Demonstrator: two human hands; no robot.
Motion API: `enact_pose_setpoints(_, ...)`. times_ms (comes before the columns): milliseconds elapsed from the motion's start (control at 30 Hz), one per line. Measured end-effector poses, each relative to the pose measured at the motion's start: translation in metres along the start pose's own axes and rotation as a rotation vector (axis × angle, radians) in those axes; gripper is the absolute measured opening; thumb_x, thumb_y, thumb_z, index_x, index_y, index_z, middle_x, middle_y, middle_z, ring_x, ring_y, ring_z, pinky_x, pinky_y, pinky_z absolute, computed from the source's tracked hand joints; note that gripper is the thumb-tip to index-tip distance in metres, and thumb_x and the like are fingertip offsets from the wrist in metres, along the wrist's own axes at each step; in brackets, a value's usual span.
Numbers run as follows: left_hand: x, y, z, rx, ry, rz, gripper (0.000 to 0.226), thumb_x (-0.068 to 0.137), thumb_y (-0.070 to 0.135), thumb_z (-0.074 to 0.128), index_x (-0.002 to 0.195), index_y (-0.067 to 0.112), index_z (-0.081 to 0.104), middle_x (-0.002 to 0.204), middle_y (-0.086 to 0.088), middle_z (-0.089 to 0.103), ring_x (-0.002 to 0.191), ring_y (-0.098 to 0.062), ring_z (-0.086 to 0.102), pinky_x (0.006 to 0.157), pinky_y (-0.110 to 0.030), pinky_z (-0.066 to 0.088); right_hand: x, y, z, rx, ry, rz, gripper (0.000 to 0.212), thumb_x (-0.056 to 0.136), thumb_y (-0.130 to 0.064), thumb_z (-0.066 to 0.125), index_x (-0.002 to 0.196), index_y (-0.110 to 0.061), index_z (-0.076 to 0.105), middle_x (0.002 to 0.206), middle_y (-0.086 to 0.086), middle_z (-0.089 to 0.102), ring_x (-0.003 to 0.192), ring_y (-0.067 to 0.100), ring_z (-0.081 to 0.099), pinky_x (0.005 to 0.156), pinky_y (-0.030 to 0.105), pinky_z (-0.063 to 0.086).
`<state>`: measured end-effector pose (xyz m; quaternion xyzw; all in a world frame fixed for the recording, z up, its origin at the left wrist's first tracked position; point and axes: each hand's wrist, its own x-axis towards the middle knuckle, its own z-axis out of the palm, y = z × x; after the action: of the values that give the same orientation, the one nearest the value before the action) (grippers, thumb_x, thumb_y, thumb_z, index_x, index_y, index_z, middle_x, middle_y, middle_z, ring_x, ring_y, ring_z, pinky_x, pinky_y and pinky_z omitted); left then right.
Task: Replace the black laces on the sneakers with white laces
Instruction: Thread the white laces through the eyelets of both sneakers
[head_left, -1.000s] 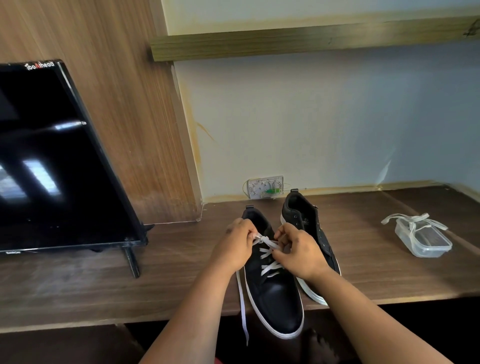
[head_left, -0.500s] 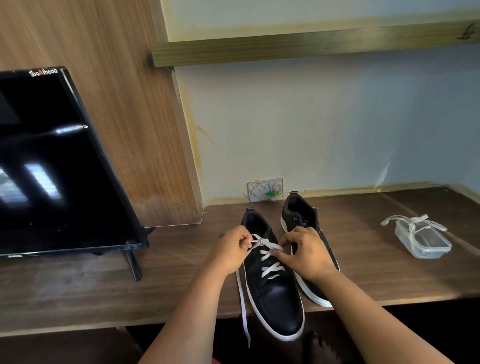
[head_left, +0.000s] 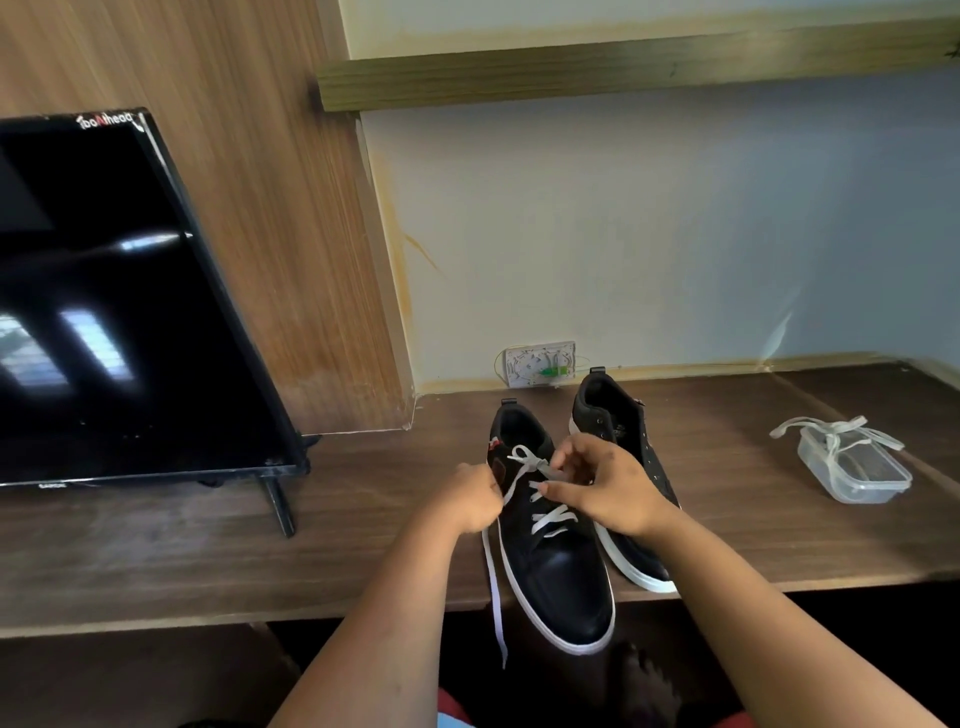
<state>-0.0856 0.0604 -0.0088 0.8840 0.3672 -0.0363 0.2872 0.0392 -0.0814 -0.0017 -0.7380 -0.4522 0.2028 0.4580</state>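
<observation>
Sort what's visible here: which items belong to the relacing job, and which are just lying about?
Part of the job:
- near sneaker, partly laced
- white lace pinched by left hand and right hand
- far sneaker, eyelets bare
- spare white lace draped over the plastic container

Lying about:
- television
- wall socket plate

A long dark wooden desk (head_left: 156, 551) is running along a pale blue-white wall (head_left: 649, 223). On the left, a black flat screen (head_left: 104, 312) is standing on thin legs and leaning back against a wood-grain wall panel (head_left: 249, 156), its glass reflecting bright window light. A wooden shelf (head_left: 623, 73) is jutting out high on the wall. A small white socket plate (head_left: 540, 364) is sitting low on the wall, just above the desk.
</observation>
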Motion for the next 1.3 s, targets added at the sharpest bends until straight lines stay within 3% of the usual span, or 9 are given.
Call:
enact_pose_setpoints(67, -0.002, 0.001, 0.0, -0.182, -0.02, -0.037, 0.018, 0.094, 0.01, 0.04, 0.082, 0.011, 0.053, 0.085, -0.007, 0.059, 0.073, -0.021, 0.053, 0.063, -0.029, 0.041, 0.0, -0.004, 0.008, 0.003, -0.099, 0.036, 0.017, 0.075, -0.024, 0.081, 0.08, -0.015, 0.068, 0.073, 0.004, 0.068, 0.065, 0.01, 0.06, 0.071, 0.036, 0.053)
enact_pose_setpoints(133, -0.005, 0.003, -0.001, -0.373, -0.034, -0.095, 0.015, 0.097, 0.013, 0.041, 0.087, 0.014, 0.052, 0.082, -0.004, 0.06, 0.068, -0.016, 0.055, 0.058, -0.025, 0.041, -0.001, -0.007, 0.016, -0.075, -0.176, 0.065, 0.015, 0.075, -0.027, 0.081, 0.077, -0.015, 0.071, 0.072, 0.004, 0.071, 0.061, 0.008, 0.061, 0.065, 0.028, 0.052)
enact_pose_setpoints(233, -0.004, -0.002, 0.001, -0.272, 0.085, -0.1, 0.017, 0.091, 0.026, 0.058, 0.103, 0.015, 0.052, 0.101, -0.003, 0.055, 0.088, -0.02, 0.055, 0.07, -0.029, 0.043, -0.003, -0.008, 0.025, -0.164, -0.202, 0.113, 0.014, 0.077, -0.023, 0.078, 0.077, -0.011, 0.071, 0.065, 0.004, 0.069, 0.051, 0.004, 0.059, 0.056, 0.015, 0.047)
enact_pose_setpoints(333, -0.001, -0.004, 0.008, -0.141, 0.202, -0.081, 0.026, 0.088, 0.023, 0.059, 0.113, 0.016, 0.053, 0.119, -0.004, 0.046, 0.099, -0.022, 0.054, 0.08, -0.03, 0.043, -0.004, -0.007, 0.031, -0.268, -0.035, 0.066, 0.008, 0.079, -0.022, 0.075, 0.077, -0.016, 0.07, 0.067, -0.004, 0.067, 0.055, 0.002, 0.057, 0.055, 0.009, 0.043)
enact_pose_setpoints(433, 0.001, 0.005, 0.007, -0.289, 0.413, 0.011, 0.022, 0.093, 0.013, 0.049, 0.113, 0.015, 0.058, 0.119, -0.004, 0.051, 0.096, -0.016, 0.054, 0.081, -0.025, 0.042, 0.001, -0.007, 0.026, -0.256, 0.235, -0.002, 0.007, 0.082, -0.018, 0.072, 0.08, -0.018, 0.066, 0.072, -0.005, 0.062, 0.064, 0.005, 0.056, 0.057, 0.015, 0.043)
enact_pose_setpoints(567, 0.006, 0.014, 0.008, -0.418, 0.377, 0.125, 0.031, 0.1, 0.015, 0.046, 0.129, 0.016, 0.057, 0.125, -0.002, 0.053, 0.11, -0.016, 0.054, 0.093, -0.024, 0.042, 0.008, -0.001, 0.019, -0.234, 0.253, 0.077, 0.021, 0.081, -0.031, 0.075, 0.09, -0.018, 0.062, 0.079, -0.006, 0.06, 0.074, 0.005, 0.056, 0.06, 0.013, 0.041)
enact_pose_setpoints(833, 0.021, 0.011, 0.01, -0.456, 0.331, 0.217, 0.011, 0.092, 0.014, 0.06, 0.085, 0.023, 0.062, 0.092, 0.001, 0.064, 0.087, -0.015, 0.06, 0.08, -0.031, 0.05, 0.01, 0.013, 0.028, -0.147, 0.306, 0.011, 0.02, 0.081, -0.029, 0.076, 0.088, -0.017, 0.062, 0.08, -0.007, 0.063, 0.077, 0.007, 0.059, 0.065, 0.015, 0.047)
enact_pose_setpoints(1100, 0.026, 0.008, 0.014, -0.546, 0.363, 0.184, 0.021, 0.089, 0.009, 0.063, 0.079, 0.027, 0.063, 0.081, 0.001, 0.07, 0.08, -0.018, 0.067, 0.081, -0.043, 0.057, 0.016, 0.019, 0.04, -0.16, 0.342, -0.137, 0.011, 0.083, -0.028, 0.074, 0.089, -0.02, 0.07, 0.078, -0.011, 0.065, 0.076, 0.003, 0.062, 0.068, 0.024, 0.054)
enact_pose_setpoints(1300, 0.029, 0.008, 0.014, -0.67, 0.419, 0.145, 0.016, 0.088, 0.003, 0.063, 0.09, 0.019, 0.066, 0.089, -0.002, 0.067, 0.085, -0.018, 0.067, 0.078, -0.029, 0.056, 0.017, 0.02, 0.038, -0.174, 0.364, -0.15, 0.008, 0.081, -0.018, 0.075, 0.087, -0.016, 0.071, 0.078, -0.009, 0.066, 0.072, 0.002, 0.062, 0.067, 0.02, 0.052)
